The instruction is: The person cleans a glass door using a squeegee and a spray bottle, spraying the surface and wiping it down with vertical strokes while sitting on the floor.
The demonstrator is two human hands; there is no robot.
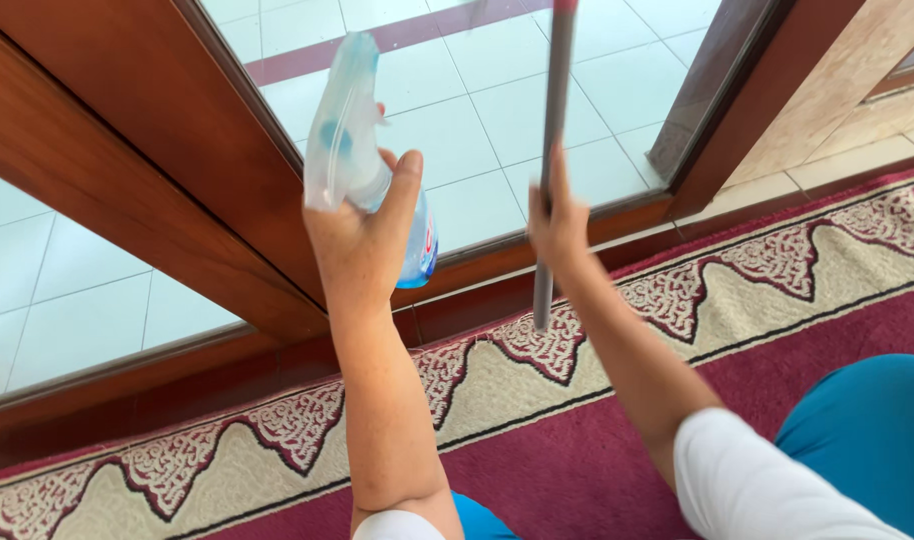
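A big brown wooden door frame [167, 170] runs slanted across the view, and it holds clear glass panes [497, 110]. Through the glass you can see a floor of pale square tiles [77, 320] with a dark red stripe [407, 35]. A dark red carpet [577, 470] with a cream, curly-patterned border [737, 290] lies beside the frame.

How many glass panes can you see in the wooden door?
2: one glass pane behind the left hand's spray bottle and right hand's pole; another lower left. More may lie outside view.
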